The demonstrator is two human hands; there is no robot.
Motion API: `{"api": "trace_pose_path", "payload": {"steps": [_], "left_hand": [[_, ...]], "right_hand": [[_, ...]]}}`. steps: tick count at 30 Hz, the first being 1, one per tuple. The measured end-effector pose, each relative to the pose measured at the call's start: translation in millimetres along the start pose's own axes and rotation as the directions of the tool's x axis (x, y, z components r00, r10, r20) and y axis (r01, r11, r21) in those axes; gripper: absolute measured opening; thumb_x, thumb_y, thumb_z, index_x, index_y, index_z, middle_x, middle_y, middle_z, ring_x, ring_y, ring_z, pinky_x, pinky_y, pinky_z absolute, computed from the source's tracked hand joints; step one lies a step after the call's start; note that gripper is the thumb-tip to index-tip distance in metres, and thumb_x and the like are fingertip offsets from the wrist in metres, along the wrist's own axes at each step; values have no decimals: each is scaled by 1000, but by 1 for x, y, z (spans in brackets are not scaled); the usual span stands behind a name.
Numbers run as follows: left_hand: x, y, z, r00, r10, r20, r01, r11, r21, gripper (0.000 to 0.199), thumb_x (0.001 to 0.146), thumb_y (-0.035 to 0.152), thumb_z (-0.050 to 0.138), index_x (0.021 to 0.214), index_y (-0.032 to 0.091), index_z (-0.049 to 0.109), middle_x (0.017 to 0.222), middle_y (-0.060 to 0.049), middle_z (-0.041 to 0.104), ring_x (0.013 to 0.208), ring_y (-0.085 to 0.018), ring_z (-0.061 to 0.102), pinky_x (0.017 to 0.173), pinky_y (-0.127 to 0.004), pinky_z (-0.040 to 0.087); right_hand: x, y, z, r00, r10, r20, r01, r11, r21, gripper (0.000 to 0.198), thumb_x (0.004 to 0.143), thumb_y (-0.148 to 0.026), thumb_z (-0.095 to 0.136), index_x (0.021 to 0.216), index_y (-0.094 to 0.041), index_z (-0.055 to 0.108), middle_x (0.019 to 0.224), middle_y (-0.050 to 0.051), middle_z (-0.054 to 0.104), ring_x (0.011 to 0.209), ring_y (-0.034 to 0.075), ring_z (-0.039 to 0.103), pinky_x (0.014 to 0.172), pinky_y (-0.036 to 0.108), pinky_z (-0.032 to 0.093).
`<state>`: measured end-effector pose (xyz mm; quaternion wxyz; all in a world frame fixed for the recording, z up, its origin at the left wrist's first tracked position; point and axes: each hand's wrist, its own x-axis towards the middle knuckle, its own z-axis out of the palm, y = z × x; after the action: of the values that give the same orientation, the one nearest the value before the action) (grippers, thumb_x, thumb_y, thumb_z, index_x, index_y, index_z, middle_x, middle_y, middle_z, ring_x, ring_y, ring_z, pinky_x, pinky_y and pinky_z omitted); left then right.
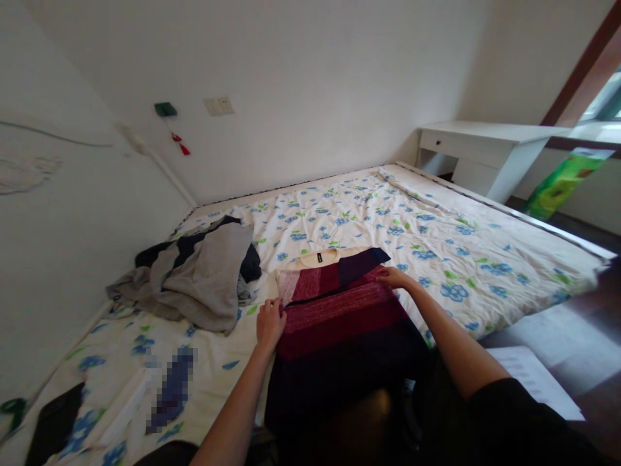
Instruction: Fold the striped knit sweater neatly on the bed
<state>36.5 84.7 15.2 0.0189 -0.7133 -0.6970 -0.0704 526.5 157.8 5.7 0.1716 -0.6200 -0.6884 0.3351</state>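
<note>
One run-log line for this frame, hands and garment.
left hand: on left edge of red-and-navy striped knit sweater | right hand: on its right edge | sweater: flat on floral bedspread

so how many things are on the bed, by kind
Striped sweater under both hands: 1
Heap of grey and dark clothes: 1 heap; separate garments cannot be told
Dark flat object at the near left corner: 1
Hands: left hand, right hand: 2
Total, hands left out: 3

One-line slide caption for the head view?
Both hands, left and right, press a red-and-navy striped knit sweater flat on a floral-quilted bed.
</note>
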Motion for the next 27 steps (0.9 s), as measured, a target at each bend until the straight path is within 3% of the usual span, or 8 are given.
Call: {"api": "trace_pose_path", "payload": {"steps": [3, 7, 10, 12, 15, 18, 21, 27], "left_hand": [[8, -4, 2, 1000, 17, -20, -18, 999, -43, 41, 106, 26, 53, 144, 25, 69, 142, -14, 65, 130, -30, 64, 111, -38, 52], [25, -8, 18, 998, 36, -60, -44, 990, -136, 29, 107, 24, 51, 125, 27, 75, 128, -10, 71, 120, -27, 68, 100, -34, 54], [31, -22, 38, 985, -108, -133, 70, 962, -265, 22, 107, 23, 53, 116, 24, 72, 116, -9, 73, 107, -25, 70, 91, -33, 53], [30, -33, 53, 952, -250, -175, 180, 922, -343, 17, 106, 23, 54, 113, 23, 69, 111, -9, 73, 103, -26, 70, 89, -34, 52], [25, -42, 72, 876, -423, -230, 300, 853, -427, 14, 106, 24, 52, 109, 23, 66, 108, -11, 71, 106, -29, 69, 92, -37, 52], [23, -40, 82, 813, -526, -250, 369, 797, -478, 15, 107, 24, 50, 110, 22, 64, 109, -12, 70, 109, -31, 68, 97, -41, 52], [22, -33, 84, 820, -503, -272, 335, 808, -484, 19, 106, 21, 50, 116, 20, 65, 113, -14, 69, 113, -33, 67, 101, -44, 53], [21, -28, 79, 885, -372, -280, 226, 869, -441, 29, 96, 20, 62, 125, 22, 69, 127, -14, 70, 121, -31, 67, 104, -41, 53]], "right_hand": [[12, 6, 1, 965, 263, 18, -252, 899, 357, 48, 102, -30, 74, 149, -21, 70, 104, 7, 83, 83, 20, 79, 81, 31, 69], [25, 8, 6, 910, 399, 112, -331, 537, 776, 57, 103, -26, 76, 156, -22, 56, 110, 9, 78, 81, 16, 79, 77, 28, 70], [37, 6, 10, 858, 475, 198, -359, 277, 891, 46, 105, -24, 75, 147, -25, 58, 110, 8, 73, 83, 17, 78, 74, 29, 72], [46, 5, 13, 826, 506, 247, -385, 188, 903, 39, 108, -24, 70, 146, -26, 58, 110, 8, 69, 86, 17, 77, 73, 30, 72], [56, 4, 18, 813, 532, 235, -370, 162, 915, 44, 108, -23, 68, 149, -32, 58, 116, 7, 64, 88, 16, 76, 75, 30, 73], [62, 6, 23, 831, 532, 162, -321, 222, 921, 52, 100, -21, 76, 148, -37, 62, 122, 6, 66, 88, 15, 73, 78, 27, 72], [66, 9, 27, 837, 527, 148, -317, 247, 916, 51, 97, -20, 78, 144, -36, 66, 119, 4, 69, 85, 14, 72, 78, 26, 71], [74, 7, 28, 788, 592, 172, -309, 138, 941, 32, 100, -21, 76, 130, -28, 64, 90, -3, 63, 73, 11, 68, 69, 20, 68]]}}
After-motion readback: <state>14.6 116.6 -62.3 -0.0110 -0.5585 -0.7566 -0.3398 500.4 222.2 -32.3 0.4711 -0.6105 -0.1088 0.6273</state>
